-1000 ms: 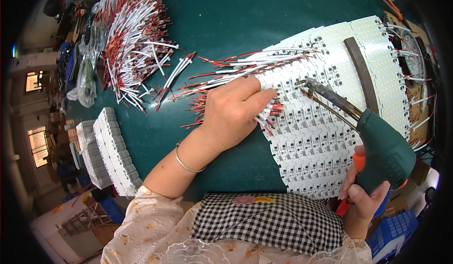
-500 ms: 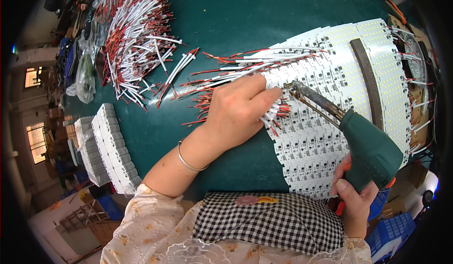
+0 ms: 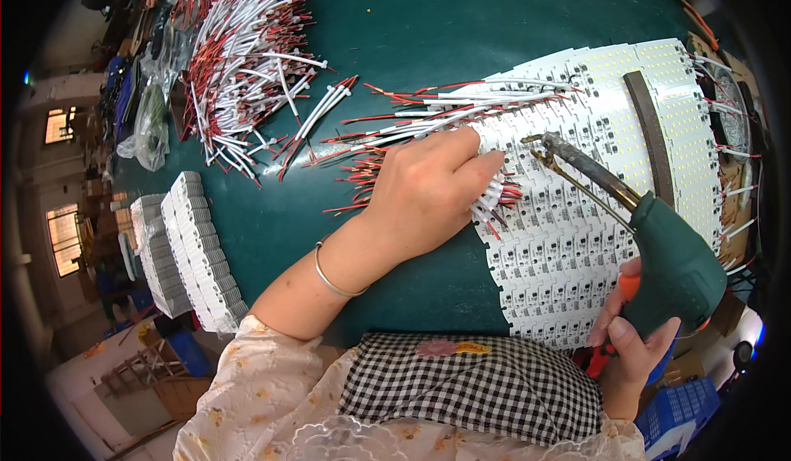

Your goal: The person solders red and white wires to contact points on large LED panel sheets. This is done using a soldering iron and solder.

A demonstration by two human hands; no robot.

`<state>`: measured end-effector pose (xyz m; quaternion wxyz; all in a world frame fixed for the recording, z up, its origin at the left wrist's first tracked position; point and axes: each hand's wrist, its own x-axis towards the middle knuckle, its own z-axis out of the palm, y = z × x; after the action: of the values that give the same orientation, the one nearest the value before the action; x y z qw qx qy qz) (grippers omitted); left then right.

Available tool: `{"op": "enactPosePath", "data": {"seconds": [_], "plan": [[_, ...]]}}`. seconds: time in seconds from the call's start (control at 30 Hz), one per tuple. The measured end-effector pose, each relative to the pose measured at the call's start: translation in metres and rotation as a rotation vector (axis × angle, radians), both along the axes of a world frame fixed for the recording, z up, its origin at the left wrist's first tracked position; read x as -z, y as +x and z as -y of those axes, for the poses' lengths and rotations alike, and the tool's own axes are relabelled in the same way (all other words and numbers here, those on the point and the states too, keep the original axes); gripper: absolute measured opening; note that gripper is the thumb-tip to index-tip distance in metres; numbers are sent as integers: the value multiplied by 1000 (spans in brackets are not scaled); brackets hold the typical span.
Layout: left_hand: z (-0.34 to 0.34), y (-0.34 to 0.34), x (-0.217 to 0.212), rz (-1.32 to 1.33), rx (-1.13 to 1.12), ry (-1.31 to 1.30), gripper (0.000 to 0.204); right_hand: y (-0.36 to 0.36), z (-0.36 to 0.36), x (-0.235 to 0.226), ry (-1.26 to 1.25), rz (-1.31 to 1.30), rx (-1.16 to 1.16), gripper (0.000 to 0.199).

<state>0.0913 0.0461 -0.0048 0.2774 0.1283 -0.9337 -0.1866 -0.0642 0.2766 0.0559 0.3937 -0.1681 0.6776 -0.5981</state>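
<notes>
My left hand (image 3: 432, 185) is closed round a bunch of short white-sleeved wires (image 3: 491, 201) with red ends, which stick out on both sides of it. It rests at the left edge of overlapping white circuit boards (image 3: 540, 255). In my right hand (image 3: 633, 344) is a dark green soldering gun (image 3: 677, 270) with an orange trigger. The tip of the gun hangs over the boards, just right of my left fingers and apart from them. More white and red wires (image 3: 461, 108) lie beyond my left hand, partly across the boards.
A dark flat bar (image 3: 649, 135) lies across the boards. Wires stick out along their right edge. A large wire pile (image 3: 247, 65) and a smaller bundle (image 3: 320, 117) lie at the far left. Stacked white boards (image 3: 198, 255) stand at the left edge of the green table (image 3: 428, 296).
The soldering gun has moved right, and its tip has drawn away from my left fingers. My left hand still grips the wires, and the whole view has shifted slightly.
</notes>
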Motion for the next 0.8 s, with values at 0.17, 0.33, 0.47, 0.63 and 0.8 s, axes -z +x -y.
{"op": "enactPosePath", "data": {"seconds": [0.17, 0.33, 0.47, 0.63, 0.8], "plan": [[-3, 0, -8, 51, -21, -12, 30, -3, -2, -2, -27, 0, 12, 69], [-1, -2, -3, -5, -41, -9, 23, 1, -9, -3, -29, 1, 50, 70], [6, -1, 3, -5, 76, 66, 28, -2, -12, -5, -11, 26, 17, 70], [11, 2, 7, 6, 125, 39, 31, 1, -14, -11, 115, 126, -24, 66], [11, 2, 8, -18, 148, 45, 29, 2, -17, -9, 168, 145, -56, 63]]}}
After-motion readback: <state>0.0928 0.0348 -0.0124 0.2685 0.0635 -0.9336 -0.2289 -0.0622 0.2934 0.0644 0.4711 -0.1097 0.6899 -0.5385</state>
